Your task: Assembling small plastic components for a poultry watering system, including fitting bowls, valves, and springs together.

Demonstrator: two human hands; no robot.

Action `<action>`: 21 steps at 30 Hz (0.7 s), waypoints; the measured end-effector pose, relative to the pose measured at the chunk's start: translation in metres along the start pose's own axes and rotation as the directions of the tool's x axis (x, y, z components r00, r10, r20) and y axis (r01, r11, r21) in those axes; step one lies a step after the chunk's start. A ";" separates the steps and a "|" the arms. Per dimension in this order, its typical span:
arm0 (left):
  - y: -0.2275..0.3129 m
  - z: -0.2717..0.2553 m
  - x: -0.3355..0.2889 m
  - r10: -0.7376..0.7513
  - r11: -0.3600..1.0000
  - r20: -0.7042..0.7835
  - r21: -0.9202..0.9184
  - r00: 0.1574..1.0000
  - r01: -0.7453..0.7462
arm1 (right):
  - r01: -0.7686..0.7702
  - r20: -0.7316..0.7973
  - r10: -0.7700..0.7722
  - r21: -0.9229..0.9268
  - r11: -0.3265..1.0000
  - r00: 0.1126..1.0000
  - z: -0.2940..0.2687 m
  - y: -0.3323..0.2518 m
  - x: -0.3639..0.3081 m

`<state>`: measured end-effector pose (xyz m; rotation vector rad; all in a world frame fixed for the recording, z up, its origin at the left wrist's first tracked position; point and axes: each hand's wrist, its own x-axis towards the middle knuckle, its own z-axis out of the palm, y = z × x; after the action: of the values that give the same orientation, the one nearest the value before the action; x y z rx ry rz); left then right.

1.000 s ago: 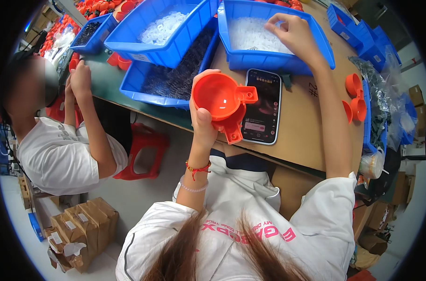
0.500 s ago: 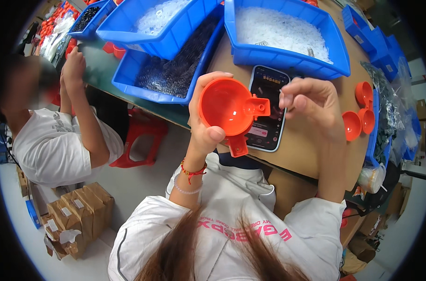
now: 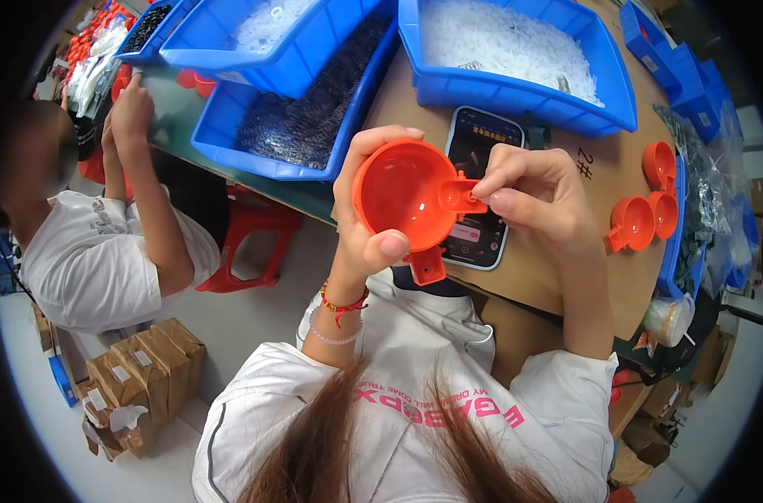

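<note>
A round orange-red plastic cup [image 3: 396, 189] with two short tabs on its rim sits in my left hand [image 3: 358, 239], hollow side up. My fingers wrap its far-left side and the thumb presses the near rim. My right hand [image 3: 547, 201] pinches thumb and forefinger together at the right tab. What is between those fingertips is too small to make out. Beneath the hands lies a phone [image 3: 486, 134] with its screen lit, partly covered by the cup and the right hand.
Blue bins hold clear plastic pieces [image 3: 507, 46], dark springs [image 3: 302, 126] and white rings [image 3: 268, 25]. More orange-red cups [image 3: 634, 220] lie on the brown board at right. To the left a person [image 3: 113, 251] sits by the table; wrapped brown parcels [image 3: 151, 369] stand on the floor.
My right hand has moved left, bringing its pinched fingertips to the cup's right tab. My left hand keeps its hold. The view has shifted slightly.
</note>
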<state>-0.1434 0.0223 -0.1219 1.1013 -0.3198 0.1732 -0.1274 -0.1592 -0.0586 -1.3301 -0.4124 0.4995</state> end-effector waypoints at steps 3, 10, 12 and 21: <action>0.002 0.001 0.000 -0.013 1.000 0.000 -0.008 1.000 0.013 | 0.012 -0.003 -0.012 -0.008 1.000 1.000 0.000 0.001 0.000; 0.001 0.001 -0.001 -0.003 1.000 -0.011 0.001 1.000 0.003 | 0.021 -0.014 -0.021 0.005 1.000 1.000 0.002 0.002 0.000; 0.001 0.000 0.000 0.009 1.000 -0.013 -0.005 1.000 -0.009 | 0.040 -0.010 -0.040 -0.013 0.999 0.999 0.003 0.003 0.001; 0.001 -0.001 0.001 0.019 1.000 -0.009 -0.016 1.000 -0.019 | 0.024 -0.022 -0.025 -0.026 0.999 0.999 -0.001 0.001 -0.002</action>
<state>-0.1427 0.0234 -0.1214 1.0817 -0.3235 0.1920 -0.1282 -0.1611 -0.0601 -1.3524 -0.4171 0.4599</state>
